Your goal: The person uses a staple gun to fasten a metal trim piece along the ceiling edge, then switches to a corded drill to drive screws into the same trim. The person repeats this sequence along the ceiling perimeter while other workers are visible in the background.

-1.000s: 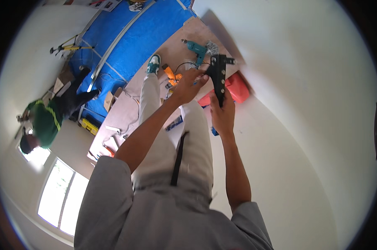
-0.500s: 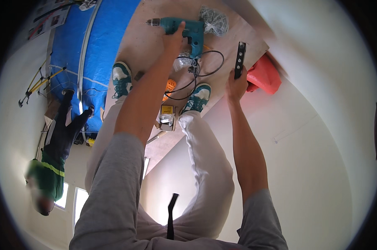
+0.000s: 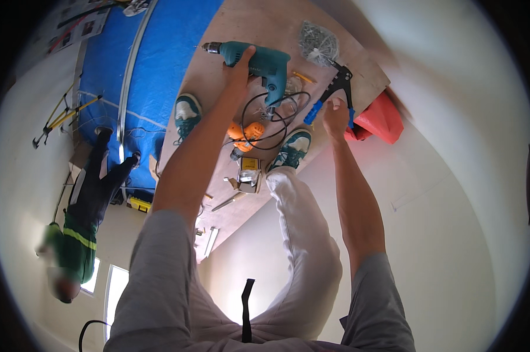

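My left hand (image 3: 238, 75) is wrapped around the body of a teal corded drill (image 3: 266, 63), whose chuck and thin bit point left. The drill is over the far part of a wooden board. Its black cable (image 3: 284, 121) hangs in loops below the handle. At the right, my right hand (image 3: 335, 119) grips a black hand riveter (image 3: 343, 77) with blue handle sleeves. The riveter's two handles are spread apart, and its head points away from me. Just beyond the riveter's head lies a clear bag of small metal pieces (image 3: 318, 44).
An orange drill (image 3: 254, 133) and an opened small carton (image 3: 250, 173) lie on the wooden board (image 3: 189, 76) between my shoes. A red bag (image 3: 383, 121) is by the board's right edge. A person in green (image 3: 80, 246) stands at the left near blue sheeting (image 3: 159, 58).
The riveter in my right hand has turned from narrow, edge-on to showing its spread blue handles. The teal drill now sits slightly lower in view, and the orange drill shows more fully.
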Tool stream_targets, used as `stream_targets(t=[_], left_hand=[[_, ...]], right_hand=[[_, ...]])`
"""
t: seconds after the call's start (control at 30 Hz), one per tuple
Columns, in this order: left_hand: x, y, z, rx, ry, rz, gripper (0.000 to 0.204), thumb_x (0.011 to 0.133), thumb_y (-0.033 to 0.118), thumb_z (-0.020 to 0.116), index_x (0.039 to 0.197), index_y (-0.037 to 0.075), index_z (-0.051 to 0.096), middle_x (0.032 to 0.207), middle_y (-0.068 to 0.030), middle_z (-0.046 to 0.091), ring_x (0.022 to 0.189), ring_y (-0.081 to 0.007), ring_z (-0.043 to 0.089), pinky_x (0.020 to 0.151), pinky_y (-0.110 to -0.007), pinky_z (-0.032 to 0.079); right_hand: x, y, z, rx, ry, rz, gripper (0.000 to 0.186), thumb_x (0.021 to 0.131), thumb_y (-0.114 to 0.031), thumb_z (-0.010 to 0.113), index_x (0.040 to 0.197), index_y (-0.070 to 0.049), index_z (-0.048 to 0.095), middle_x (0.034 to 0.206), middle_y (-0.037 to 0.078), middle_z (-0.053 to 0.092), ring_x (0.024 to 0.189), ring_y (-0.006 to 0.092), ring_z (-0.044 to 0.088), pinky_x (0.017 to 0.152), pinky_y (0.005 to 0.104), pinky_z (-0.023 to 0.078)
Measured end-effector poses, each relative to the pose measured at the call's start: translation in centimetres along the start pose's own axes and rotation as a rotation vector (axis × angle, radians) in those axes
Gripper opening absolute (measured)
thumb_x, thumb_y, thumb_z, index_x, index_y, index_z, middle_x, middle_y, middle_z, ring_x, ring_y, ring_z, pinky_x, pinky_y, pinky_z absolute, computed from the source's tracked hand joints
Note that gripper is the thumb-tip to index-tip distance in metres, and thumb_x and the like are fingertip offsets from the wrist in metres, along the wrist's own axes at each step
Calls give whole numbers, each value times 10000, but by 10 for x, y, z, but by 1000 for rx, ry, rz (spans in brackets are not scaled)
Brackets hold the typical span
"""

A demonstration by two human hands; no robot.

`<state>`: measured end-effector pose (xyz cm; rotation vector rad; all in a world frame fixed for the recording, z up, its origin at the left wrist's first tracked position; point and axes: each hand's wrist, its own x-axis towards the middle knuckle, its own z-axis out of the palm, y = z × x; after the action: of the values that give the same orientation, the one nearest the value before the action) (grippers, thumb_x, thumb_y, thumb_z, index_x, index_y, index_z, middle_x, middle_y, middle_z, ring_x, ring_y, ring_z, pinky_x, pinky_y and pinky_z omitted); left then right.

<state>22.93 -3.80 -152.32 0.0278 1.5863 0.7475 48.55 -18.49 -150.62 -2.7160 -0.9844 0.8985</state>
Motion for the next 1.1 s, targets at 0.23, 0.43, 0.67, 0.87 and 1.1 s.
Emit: stream_targets(t=[0.23,0.43,0.67,0.87,1.1], left_hand=[[-155,96,-93,40,-229,-59,553,894,366,808,1279,65,549,1153,-46,660,1045,-196,679,809,-377,598],[-362,182,-138,-196,-243,-151,592,898,282,823,1369,125,501,1282,-52,629,1201,-240,623,1030,-464,531],[-619,262,-166,-515,-481,104,670,834,254,879,1346,43,502,1216,-93,649,1133,-264,662,970,-424,570],[-779,268,-189,-298,-423,427,710,824,264,889,1354,25,482,1206,-108,643,1116,-236,657,983,-406,551],[-883,285,-259,125,-282,556,936,833,369,873,1518,-23,369,1301,-210,647,1201,-317,653,989,-430,553]], right_hand=[[-133,-106,-91,192,-189,-705,779,755,-354,881,1369,2,559,1312,227,596,1269,409,539,1105,480,407],[-314,-232,-234,437,-632,-650,771,773,-343,903,1364,-15,533,1291,199,619,1153,346,639,953,427,510],[-447,-285,-420,546,-904,-593,429,850,-258,843,1157,-12,672,962,57,735,900,149,695,837,345,550],[-517,-295,-538,117,-980,-855,361,841,-131,783,1177,-28,697,1014,108,761,917,165,730,836,344,563],[-585,-318,-587,1,-806,-1221,342,875,-122,720,1199,-16,692,1073,143,764,964,209,741,867,357,560]])
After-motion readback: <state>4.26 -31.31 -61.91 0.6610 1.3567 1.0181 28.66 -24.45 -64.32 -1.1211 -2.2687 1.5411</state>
